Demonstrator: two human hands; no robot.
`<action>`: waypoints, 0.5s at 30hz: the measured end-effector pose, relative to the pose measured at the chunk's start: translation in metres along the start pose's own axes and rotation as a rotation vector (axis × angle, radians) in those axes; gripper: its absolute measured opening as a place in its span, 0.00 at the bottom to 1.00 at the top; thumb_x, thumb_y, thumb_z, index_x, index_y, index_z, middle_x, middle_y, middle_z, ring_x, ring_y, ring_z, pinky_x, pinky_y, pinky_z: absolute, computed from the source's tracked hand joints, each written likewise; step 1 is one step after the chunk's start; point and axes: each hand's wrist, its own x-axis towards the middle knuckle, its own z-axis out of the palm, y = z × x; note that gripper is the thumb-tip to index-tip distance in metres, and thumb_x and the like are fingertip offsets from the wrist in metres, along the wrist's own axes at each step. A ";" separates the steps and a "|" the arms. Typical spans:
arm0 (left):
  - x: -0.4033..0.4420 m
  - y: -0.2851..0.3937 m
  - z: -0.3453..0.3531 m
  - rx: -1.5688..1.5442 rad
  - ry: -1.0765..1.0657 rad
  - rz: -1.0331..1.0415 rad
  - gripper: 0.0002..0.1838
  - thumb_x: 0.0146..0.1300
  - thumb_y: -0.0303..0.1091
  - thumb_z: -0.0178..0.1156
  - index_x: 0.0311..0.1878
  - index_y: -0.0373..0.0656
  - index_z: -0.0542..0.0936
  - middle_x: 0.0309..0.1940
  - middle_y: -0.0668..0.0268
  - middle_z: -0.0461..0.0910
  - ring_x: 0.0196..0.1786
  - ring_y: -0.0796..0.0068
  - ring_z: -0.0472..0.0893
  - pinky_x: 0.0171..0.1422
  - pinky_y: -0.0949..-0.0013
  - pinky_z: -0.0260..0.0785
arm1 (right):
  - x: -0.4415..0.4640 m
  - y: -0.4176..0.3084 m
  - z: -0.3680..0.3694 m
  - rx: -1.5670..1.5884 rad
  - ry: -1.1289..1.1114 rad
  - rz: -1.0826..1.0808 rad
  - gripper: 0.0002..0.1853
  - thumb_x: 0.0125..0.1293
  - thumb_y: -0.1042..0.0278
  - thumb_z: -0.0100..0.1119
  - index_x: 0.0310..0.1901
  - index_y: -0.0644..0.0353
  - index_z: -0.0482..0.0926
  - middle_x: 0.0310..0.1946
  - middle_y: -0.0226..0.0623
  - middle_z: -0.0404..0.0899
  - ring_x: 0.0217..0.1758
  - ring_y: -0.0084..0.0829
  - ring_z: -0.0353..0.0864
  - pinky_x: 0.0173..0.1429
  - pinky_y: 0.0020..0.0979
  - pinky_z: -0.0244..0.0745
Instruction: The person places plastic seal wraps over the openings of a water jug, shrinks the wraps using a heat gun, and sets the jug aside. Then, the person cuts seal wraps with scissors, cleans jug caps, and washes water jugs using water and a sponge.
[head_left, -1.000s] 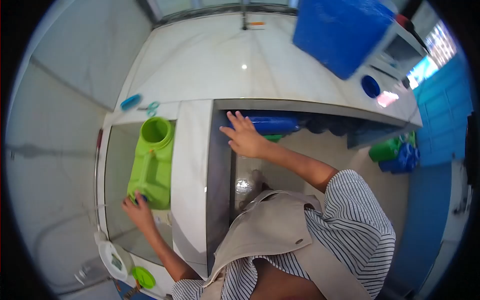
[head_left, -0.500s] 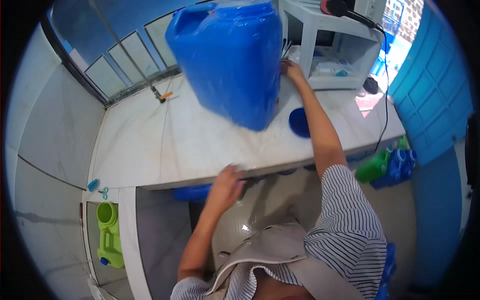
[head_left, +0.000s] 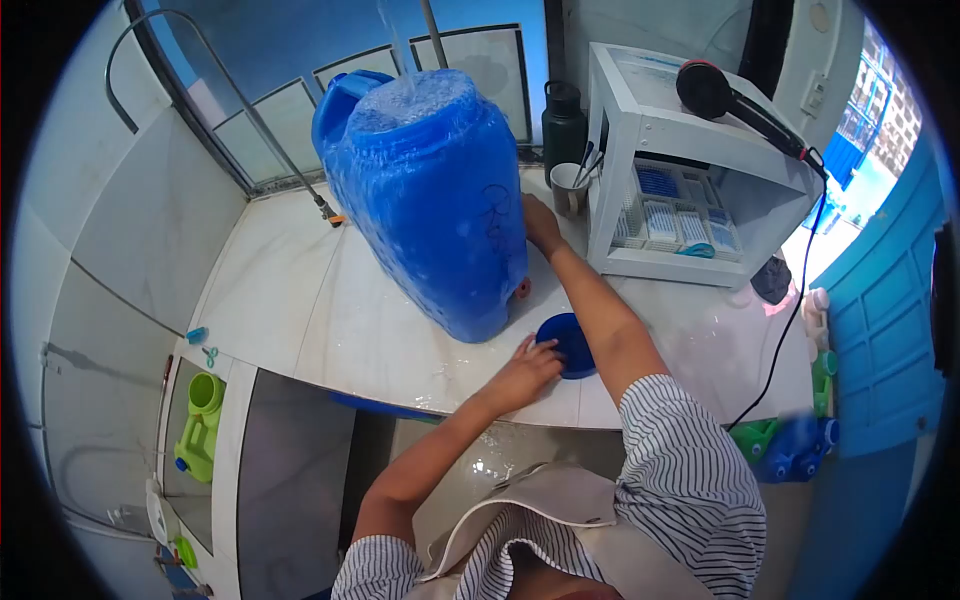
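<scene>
A large blue plastic water container (head_left: pixel 430 220) stands upright on the tiled counter, its wide mouth uncovered. Water (head_left: pixel 410 90) streams into it from above, fills it to the brim and runs down its sides. My right hand (head_left: pixel 541 224) is against the container's right side, its fingers mostly hidden from view. Lower down, my left hand (head_left: pixel 522 376) reaches over the counter with fingers apart, the tips touching the rim of a round blue lid (head_left: pixel 568 346). The lid lies beside the container's base, below my right forearm.
Behind my right hand stand a mug (head_left: pixel 569 190) and a dark bottle (head_left: pixel 563 125). A white cabinet (head_left: pixel 640 262) bears a black corded device (head_left: pixel 735 100), its cord hanging over the counter. A thin metal faucet (head_left: pixel 250 115) is at left; green and blue jugs (head_left: pixel 795 450) sit low right.
My left hand has moved from the counter's front edge up and right to the blue lid. My right hand stays beside the container. The view has shifted, showing the container's water-filled mouth.
</scene>
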 end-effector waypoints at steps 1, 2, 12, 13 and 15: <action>-0.004 0.003 -0.009 -0.159 0.105 -0.103 0.10 0.60 0.34 0.54 0.44 0.45 0.73 0.49 0.63 0.73 0.64 0.61 0.64 0.71 0.48 0.45 | -0.008 -0.002 -0.001 0.002 -0.006 -0.005 0.23 0.60 0.58 0.49 0.57 0.51 0.70 0.52 0.46 0.73 0.53 0.47 0.73 0.55 0.41 0.69; -0.011 0.008 -0.019 -0.318 0.207 -0.206 0.09 0.61 0.34 0.53 0.44 0.44 0.73 0.48 0.62 0.74 0.62 0.63 0.67 0.70 0.52 0.48 | -0.018 -0.005 -0.002 0.061 0.008 0.008 0.24 0.60 0.59 0.49 0.59 0.51 0.68 0.54 0.46 0.71 0.54 0.46 0.72 0.56 0.40 0.68; -0.118 0.003 -0.111 -1.547 1.127 -0.634 0.22 0.60 0.33 0.59 0.55 0.36 0.67 0.49 0.59 0.75 0.55 0.67 0.74 0.63 0.63 0.63 | -0.001 0.020 0.018 0.329 -0.143 -0.020 0.35 0.56 0.60 0.51 0.65 0.62 0.57 0.60 0.55 0.64 0.63 0.45 0.65 0.64 0.35 0.62; -0.120 -0.008 -0.113 -1.635 1.213 -0.584 0.23 0.60 0.34 0.59 0.56 0.35 0.67 0.50 0.59 0.75 0.57 0.65 0.73 0.65 0.61 0.63 | -0.004 0.015 0.015 0.330 -0.151 -0.027 0.35 0.56 0.60 0.51 0.65 0.62 0.57 0.60 0.55 0.64 0.63 0.45 0.65 0.64 0.35 0.62; -0.119 -0.041 -0.093 -1.734 1.296 -0.540 0.22 0.62 0.34 0.57 0.57 0.39 0.65 0.52 0.61 0.73 0.56 0.64 0.72 0.63 0.59 0.64 | -0.010 0.003 0.005 0.368 -0.144 0.058 0.36 0.56 0.60 0.53 0.66 0.66 0.55 0.59 0.57 0.65 0.63 0.46 0.66 0.64 0.34 0.62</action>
